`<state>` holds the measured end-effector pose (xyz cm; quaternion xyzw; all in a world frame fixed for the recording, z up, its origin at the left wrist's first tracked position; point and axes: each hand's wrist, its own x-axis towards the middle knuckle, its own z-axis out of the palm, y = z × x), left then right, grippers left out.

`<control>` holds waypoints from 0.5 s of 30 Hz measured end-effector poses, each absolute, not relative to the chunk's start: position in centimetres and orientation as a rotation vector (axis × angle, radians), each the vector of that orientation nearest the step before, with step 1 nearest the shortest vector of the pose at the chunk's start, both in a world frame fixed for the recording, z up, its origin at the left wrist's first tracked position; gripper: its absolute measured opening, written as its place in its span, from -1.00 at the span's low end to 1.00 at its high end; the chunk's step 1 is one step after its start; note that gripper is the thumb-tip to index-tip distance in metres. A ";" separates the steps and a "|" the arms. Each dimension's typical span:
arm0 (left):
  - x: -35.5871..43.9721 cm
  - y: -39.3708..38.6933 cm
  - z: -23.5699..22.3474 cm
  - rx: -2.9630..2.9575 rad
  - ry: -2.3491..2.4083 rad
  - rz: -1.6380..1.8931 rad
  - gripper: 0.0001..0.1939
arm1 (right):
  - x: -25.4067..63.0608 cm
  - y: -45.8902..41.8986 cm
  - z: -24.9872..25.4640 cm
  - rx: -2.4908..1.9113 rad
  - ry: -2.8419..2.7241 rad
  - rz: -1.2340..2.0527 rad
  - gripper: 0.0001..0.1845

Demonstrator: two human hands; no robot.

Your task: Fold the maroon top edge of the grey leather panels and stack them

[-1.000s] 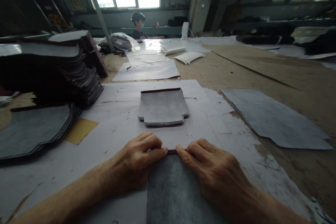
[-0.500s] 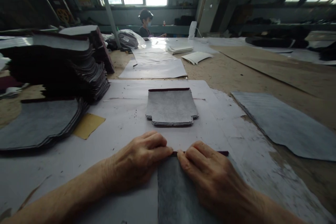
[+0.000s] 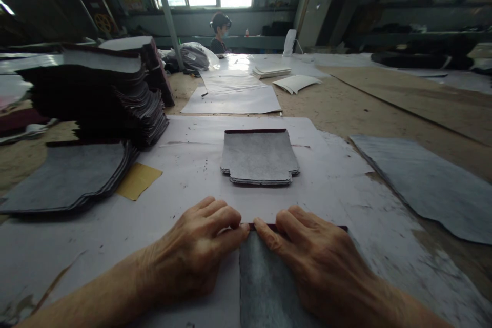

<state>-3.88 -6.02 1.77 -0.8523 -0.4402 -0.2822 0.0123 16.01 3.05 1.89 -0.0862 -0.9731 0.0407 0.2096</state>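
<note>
A grey-backed sheet of material (image 3: 265, 287) lies in front of me, its far edge folded over into a narrow dark maroon strip. At that strip's left corner, my left hand (image 3: 196, 251) is closed, thumb and forefinger pinched together on the fold. My right hand (image 3: 315, 251) lies over the sheet with fingers curled, thumb and fingers pressing along the same strip; part of the sheet is hidden beneath it. Just beyond both hands sits a small pile of notched grey pieces (image 3: 259, 156) with a maroon far edge.
Tall stacks of dark-edged pieces (image 3: 126, 97) rise at left, behind a lower curved stack (image 3: 84, 174) and a yellow card (image 3: 139, 181). A large grey sheet (image 3: 426, 184) lies at right. White sheets (image 3: 234, 100) are farther back. A co-worker (image 3: 220, 33) is across the table.
Both hands have shifted a little left along the folded strip, toward its left corner. My view has turned slightly left. The surrounding piles look unchanged.
</note>
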 end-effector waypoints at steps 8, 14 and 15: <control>-3.0 -8.3 1.3 -2.639 -1.532 -0.832 -0.63 | 15.6 3.6 2.2 -0.307 -2.815 0.209 -0.45; -3.2 -8.1 1.5 -2.653 -1.564 -0.842 -0.66 | 15.3 3.4 2.7 -0.317 -2.866 0.168 -0.40; -3.2 -8.1 1.6 -2.664 -1.565 -0.832 -0.66 | 15.3 3.4 2.6 -0.328 -2.870 0.151 -0.38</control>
